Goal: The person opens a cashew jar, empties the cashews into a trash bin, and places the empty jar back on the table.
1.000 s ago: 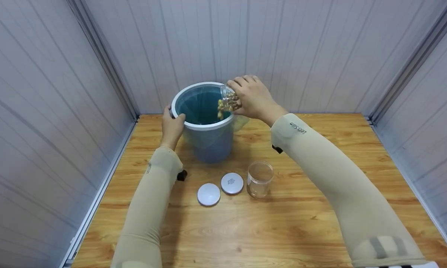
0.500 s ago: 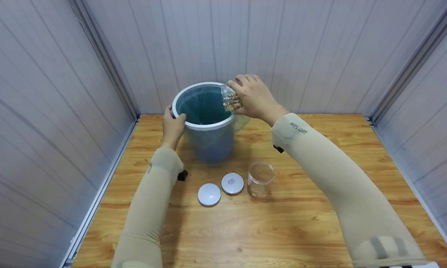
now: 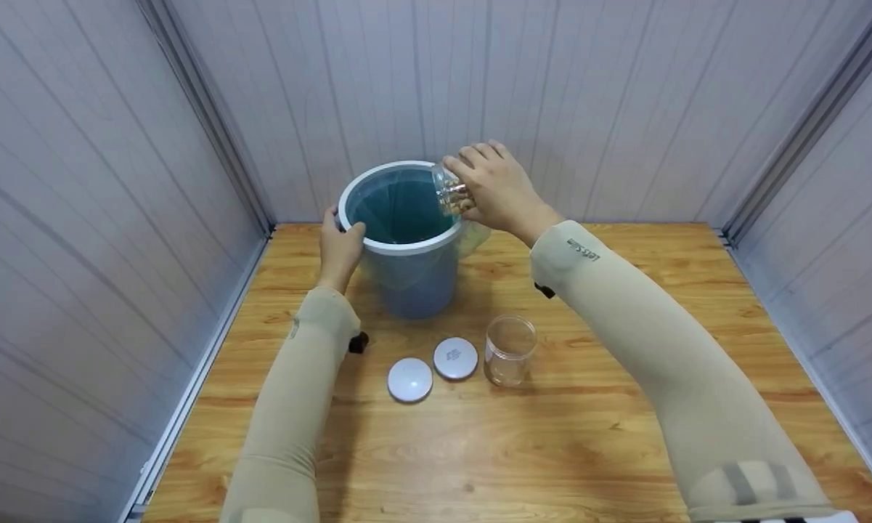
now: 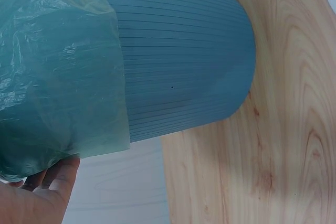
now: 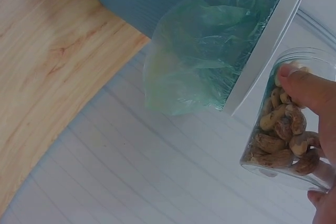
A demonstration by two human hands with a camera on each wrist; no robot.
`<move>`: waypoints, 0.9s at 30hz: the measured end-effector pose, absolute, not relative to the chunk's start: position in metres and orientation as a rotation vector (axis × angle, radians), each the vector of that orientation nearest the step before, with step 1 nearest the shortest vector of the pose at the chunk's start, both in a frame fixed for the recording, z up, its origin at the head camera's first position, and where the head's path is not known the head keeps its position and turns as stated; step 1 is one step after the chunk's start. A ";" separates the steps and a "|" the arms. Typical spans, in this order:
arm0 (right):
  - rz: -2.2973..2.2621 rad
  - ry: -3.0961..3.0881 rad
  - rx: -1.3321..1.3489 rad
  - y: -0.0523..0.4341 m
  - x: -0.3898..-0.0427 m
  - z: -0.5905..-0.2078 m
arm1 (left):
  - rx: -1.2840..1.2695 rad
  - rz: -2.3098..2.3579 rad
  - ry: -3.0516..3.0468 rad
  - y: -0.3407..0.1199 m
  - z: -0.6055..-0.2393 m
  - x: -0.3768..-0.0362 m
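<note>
A blue trash bin with a white rim stands at the back of the table, lined with a green plastic bag. My left hand grips the left side of its rim, thumb toward the inside. At the right of the rim, my right hand holds a clear jar tilted on its side, its mouth over the bin's opening. Brown, curved nuts that look like cashews lie inside the jar, several of them visible in the right wrist view. The bottom of the bin is hidden.
A second clear jar, without a lid, stands on the wooden table in front of the bin. Two round white lids lie beside it on the left. Pale panel walls enclose the table at the back and sides.
One second ago nuts were spilling from the jar's mouth into the bin; now none is seen falling, and fewer show in the jar. Both hands have stayed nearly still.
</note>
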State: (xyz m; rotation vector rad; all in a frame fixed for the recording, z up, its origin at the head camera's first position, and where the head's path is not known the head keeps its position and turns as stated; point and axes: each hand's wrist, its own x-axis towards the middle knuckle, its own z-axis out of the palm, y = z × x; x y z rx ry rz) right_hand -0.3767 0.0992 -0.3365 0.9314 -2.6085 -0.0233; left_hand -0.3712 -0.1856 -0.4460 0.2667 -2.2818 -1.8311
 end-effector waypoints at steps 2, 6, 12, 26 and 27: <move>-0.032 -2.607 0.938 0.099 -0.377 -0.336 | 0.265 -1.823 -2.286 -0.186 -0.446 -0.372; -0.064 -2.601 0.947 0.100 -0.378 -0.334 | 0.258 -1.818 -2.286 -0.185 -0.446 -0.374; -0.101 -2.612 0.944 0.098 -0.378 -0.332 | 0.271 -1.846 -2.292 -0.185 -0.446 -0.376; -0.152 -2.623 0.971 0.096 -0.376 -0.329 | 0.255 -1.865 -2.261 -0.184 -0.444 -0.371; -0.155 -2.623 0.970 0.096 -0.376 -0.329 | 0.256 -1.864 -2.259 -0.184 -0.444 -0.371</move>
